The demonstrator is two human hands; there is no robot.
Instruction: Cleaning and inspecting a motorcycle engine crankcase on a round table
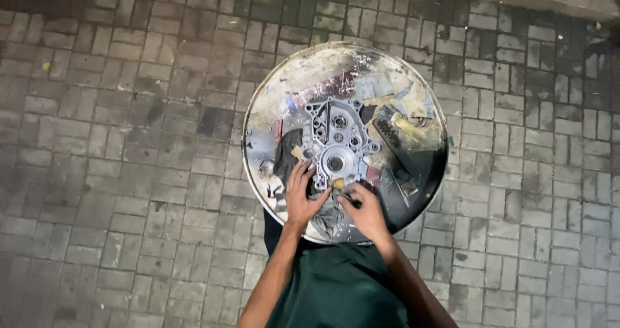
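Fingers of the left hand (pixel 303 195) lie spread on the upright-running engine cover (pixel 336 144) (round tray (pixel 258 118) beneath), nearer than the right hand (pixel 365 210), pinching a small dark tool (pixel 349 199).

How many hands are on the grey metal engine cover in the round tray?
2. The left hand rests on the engine cover's lower left edge. The right hand is at its bottom edge, pinching a small dark tool. The tray holds both.
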